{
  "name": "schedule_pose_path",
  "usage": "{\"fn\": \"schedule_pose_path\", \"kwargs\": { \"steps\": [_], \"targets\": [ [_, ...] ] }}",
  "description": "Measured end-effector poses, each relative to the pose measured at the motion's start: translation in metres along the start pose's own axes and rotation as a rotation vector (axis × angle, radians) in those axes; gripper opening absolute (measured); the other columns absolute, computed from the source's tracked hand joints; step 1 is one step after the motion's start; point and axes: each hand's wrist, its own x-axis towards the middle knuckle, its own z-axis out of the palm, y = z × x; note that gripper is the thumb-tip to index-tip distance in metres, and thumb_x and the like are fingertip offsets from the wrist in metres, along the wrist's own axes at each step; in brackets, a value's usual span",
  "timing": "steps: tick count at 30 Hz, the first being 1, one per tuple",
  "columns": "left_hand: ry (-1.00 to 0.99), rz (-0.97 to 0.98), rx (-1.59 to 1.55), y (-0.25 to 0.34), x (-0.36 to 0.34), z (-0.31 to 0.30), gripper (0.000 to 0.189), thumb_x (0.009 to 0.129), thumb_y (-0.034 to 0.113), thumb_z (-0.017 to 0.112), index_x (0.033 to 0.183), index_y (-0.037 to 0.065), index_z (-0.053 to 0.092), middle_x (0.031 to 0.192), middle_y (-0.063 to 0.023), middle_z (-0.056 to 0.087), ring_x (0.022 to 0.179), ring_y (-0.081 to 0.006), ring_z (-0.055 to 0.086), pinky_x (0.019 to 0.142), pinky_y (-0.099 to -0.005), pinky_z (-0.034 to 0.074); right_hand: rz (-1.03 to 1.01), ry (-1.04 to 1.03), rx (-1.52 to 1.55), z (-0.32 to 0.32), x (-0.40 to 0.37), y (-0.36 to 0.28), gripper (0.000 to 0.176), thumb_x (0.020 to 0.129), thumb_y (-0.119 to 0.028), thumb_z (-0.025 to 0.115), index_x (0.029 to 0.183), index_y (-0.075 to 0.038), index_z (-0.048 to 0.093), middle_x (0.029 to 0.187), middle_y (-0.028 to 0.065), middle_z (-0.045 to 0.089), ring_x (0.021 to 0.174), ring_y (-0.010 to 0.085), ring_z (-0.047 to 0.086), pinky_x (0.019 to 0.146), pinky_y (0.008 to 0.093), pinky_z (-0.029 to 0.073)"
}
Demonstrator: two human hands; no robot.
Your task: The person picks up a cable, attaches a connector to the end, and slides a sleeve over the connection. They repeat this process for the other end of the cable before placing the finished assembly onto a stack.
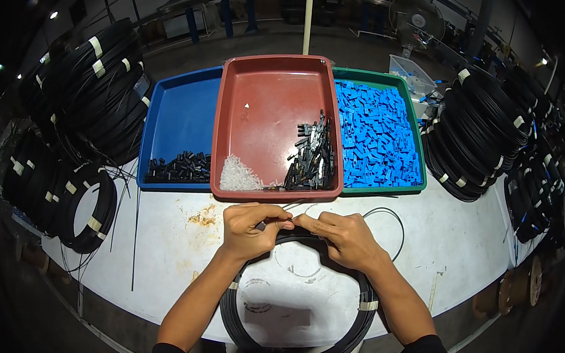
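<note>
Above the top of a black cable coil point(364, 315) at the table's near edge, my two hands meet fingertip to fingertip. My left hand point(254, 229) is closed in a pinch on a thin dark cable end. From the other side my right hand point(340, 236) pinches at the same spot, its fingers pressed together; what lies between them is too small to make out. A loop of black cable point(402, 231) curves out to the right of my right hand. Pale tape bands wrap the coil.
Beyond my hands stand a red tray point(273, 112) with clear and black small parts, a blue tray point(180, 117) with black parts, and a green tray point(418, 151) with blue connectors. Stacked cable coils flank them at left point(95, 96) and right point(483, 129).
</note>
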Motion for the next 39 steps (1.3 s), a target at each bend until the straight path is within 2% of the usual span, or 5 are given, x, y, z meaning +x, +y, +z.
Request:
{"fn": "schedule_pose_path", "kwargs": {
  "steps": [15,17,25,34,39],
  "targets": [
    [-0.252,-0.158,-0.112,0.002,0.005,-0.013,0.013,0.077,0.008,0.084,0.086,0.001,0.077,0.074,-0.0102,0.075,0.058,-0.0154,0.068,0.054,-0.0263,0.052,-0.083,0.164,0.104,0.005,0.002,0.003,0.043,0.072,0.003,0.068,0.112,-0.011,0.074,0.098,0.0068,0.070,0.084,0.0274,0.068,0.072,0.0381,0.053],
    [-0.069,-0.038,0.002,-0.004,0.010,-0.020,0.015,0.084,0.011,0.080,0.093,0.000,0.077,0.077,-0.0100,0.075,0.059,-0.0160,0.068,0.055,-0.0264,0.053,-0.071,0.173,0.076,0.003,0.005,0.000,0.039,0.072,0.004,0.067,0.107,-0.011,0.075,0.097,0.0060,0.070,0.083,0.0271,0.068,0.071,0.0379,0.052],
    [0.227,-0.303,0.134,-0.035,0.043,-0.097,0.023,0.099,0.016,0.064,0.105,-0.003,0.074,0.086,-0.0108,0.078,0.074,-0.0150,0.072,0.070,-0.0272,0.055,-0.057,0.259,0.133,0.004,0.003,0.002,0.037,0.072,0.011,0.063,0.103,-0.006,0.075,0.094,0.0093,0.072,0.084,0.0275,0.067,0.072,0.0367,0.048],
    [-0.443,-0.016,0.724,-0.061,0.093,-0.093,0.022,0.077,0.004,0.071,0.097,0.008,0.079,0.090,-0.0121,0.076,0.088,-0.0314,0.068,0.081,-0.0416,0.052,-0.097,0.278,0.122,0.000,0.005,0.000,0.041,0.067,0.008,0.063,0.103,-0.006,0.076,0.092,0.0092,0.070,0.081,0.0266,0.065,0.070,0.0361,0.044],
    [-0.671,0.127,0.835,-0.083,0.111,-0.084,0.025,0.069,0.004,0.073,0.092,0.011,0.080,0.083,-0.0089,0.074,0.087,-0.0276,0.068,0.079,-0.0406,0.052,-0.083,0.311,0.119,0.000,0.006,0.002,0.041,0.065,0.008,0.063,0.101,-0.006,0.077,0.088,0.0088,0.070,0.077,0.0259,0.064,0.068,0.0364,0.043]
  ]
}}
